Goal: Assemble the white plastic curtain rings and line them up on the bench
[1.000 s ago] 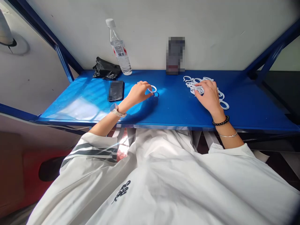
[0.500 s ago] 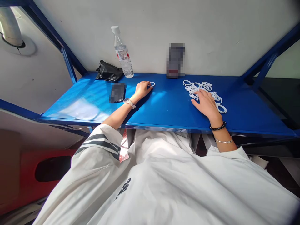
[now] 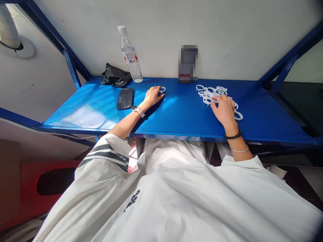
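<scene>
Several white rings [image 3: 210,94] lie in an overlapping heap on the right half of the blue table [image 3: 176,124]. Over the near right part of this heap is my right hand [image 3: 224,107], its thumb drawn toward the fingers at a ring. Its fingertips touch the heap. One separate white ring [image 3: 163,89] rests left of the table's middle. My left hand [image 3: 153,95] is at that ring, with the fingers and thumb around its left side, covering part of it.
A water bottle [image 3: 132,64] stands at the back left, beside a crumpled black bag [image 3: 116,74]. A dark phone [image 3: 126,98] lies left of my left hand. Another dark, blurred-out object [image 3: 188,64] leans on the wall at the back.
My right hand has drawn its thumb in toward its fingers and shifted slightly right over the heap. My left hand stays at the single ring. The whole view has shifted slightly.
</scene>
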Demonstrator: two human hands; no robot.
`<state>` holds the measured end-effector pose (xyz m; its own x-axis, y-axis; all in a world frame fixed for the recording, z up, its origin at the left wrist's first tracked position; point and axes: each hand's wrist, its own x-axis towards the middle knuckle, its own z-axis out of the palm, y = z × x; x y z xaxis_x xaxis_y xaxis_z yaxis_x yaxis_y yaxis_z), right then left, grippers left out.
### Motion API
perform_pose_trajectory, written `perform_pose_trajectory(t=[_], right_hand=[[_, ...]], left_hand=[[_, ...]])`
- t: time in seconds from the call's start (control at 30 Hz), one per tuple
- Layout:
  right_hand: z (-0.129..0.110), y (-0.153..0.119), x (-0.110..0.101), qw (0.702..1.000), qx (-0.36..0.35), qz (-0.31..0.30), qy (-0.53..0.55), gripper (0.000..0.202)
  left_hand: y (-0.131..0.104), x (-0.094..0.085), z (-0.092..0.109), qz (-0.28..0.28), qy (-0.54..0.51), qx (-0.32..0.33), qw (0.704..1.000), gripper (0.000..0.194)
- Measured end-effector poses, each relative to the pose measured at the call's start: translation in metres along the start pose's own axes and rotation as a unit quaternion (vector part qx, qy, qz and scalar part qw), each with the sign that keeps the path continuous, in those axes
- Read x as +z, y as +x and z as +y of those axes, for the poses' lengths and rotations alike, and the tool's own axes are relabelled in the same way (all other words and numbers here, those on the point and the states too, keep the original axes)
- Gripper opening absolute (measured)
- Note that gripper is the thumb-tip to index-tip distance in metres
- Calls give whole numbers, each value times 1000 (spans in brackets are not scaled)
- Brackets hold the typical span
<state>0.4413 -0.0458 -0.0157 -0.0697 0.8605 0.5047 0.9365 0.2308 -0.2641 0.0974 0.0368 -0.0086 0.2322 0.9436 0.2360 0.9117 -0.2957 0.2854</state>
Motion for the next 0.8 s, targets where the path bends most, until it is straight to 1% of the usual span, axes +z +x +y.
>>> perform_pose_trajectory(t=[0.17,0.23,0.27,0.33,0.37,0.47,0.53,0.57,0.6,0.67,0.73,0.8], right_hand=[[-12,1,-15,998,38,55,5,38],[-16,1,-20,996,45,70,43,34],[-19,1,-21,994,40,68,79,31],[-27,-1,-21,983,24,39,177,26],[-33,-4,-20,973,21,14,231,24],[-55,-18,-11,930,6,-90,357,21],[-71,-30,-3,904,-16,-162,394,21],[-77,-36,0,902,-30,-187,389,21],[-83,-41,4,904,-43,-195,379,19],[-90,-47,9,912,-54,-180,366,17],[-92,-49,11,915,-57,-179,357,19],[-91,-48,10,913,-66,-196,351,17]], left_hand=[[-4,1,4,30,-11,39,999,39],[-8,0,9,43,-23,63,997,38],[-12,-1,14,48,-30,74,996,37],[-25,-4,26,52,-44,85,994,36],[-34,-6,33,39,-53,97,993,37],[-69,-10,52,10,-95,159,983,38],[-92,-9,60,-13,-138,200,970,38],[-101,-7,61,-30,-155,218,963,37],[-109,-5,61,-46,-164,233,958,37],[-117,2,59,-52,-157,263,951,36],[-119,7,56,-40,-140,276,950,35],[-118,11,54,-40,-131,289,948,35]])
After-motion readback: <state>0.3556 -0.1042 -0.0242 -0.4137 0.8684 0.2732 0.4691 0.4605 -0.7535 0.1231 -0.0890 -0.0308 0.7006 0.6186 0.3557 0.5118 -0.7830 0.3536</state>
